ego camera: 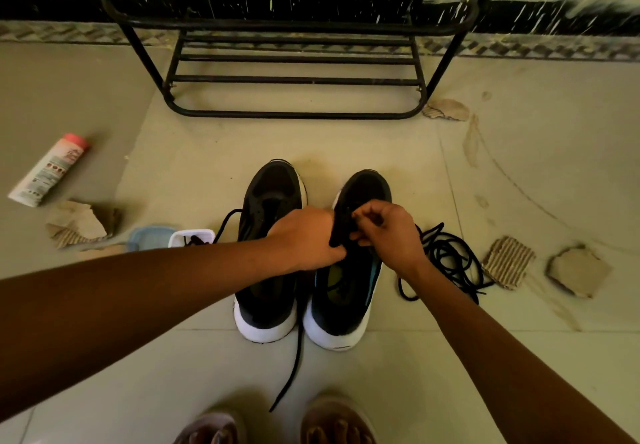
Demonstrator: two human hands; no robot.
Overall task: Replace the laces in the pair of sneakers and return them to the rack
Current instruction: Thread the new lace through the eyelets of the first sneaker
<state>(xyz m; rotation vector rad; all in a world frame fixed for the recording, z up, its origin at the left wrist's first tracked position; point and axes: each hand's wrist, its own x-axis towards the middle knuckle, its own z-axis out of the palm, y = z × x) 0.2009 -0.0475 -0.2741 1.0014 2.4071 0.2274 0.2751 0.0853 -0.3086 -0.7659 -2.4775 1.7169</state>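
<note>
Left hand (306, 239) grips the right sneaker (346, 298) at its tongue. Right hand (389, 232) pinches there too, fingers curled (loose black laces (450, 256) lie just beside).

2 sneakers (273, 187) (367, 185), 2 hands (304, 239) (391, 232), 1 rack (294, 80), 1 tube (48, 170).

The floor (207, 153) bears two sneakers (273, 187), a loose lace coil (446, 253), cardboard scraps (576, 272), a tube (50, 170) and rack (294, 115).

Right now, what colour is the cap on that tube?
Pinkish-red cap, seen in the head view.
</note>
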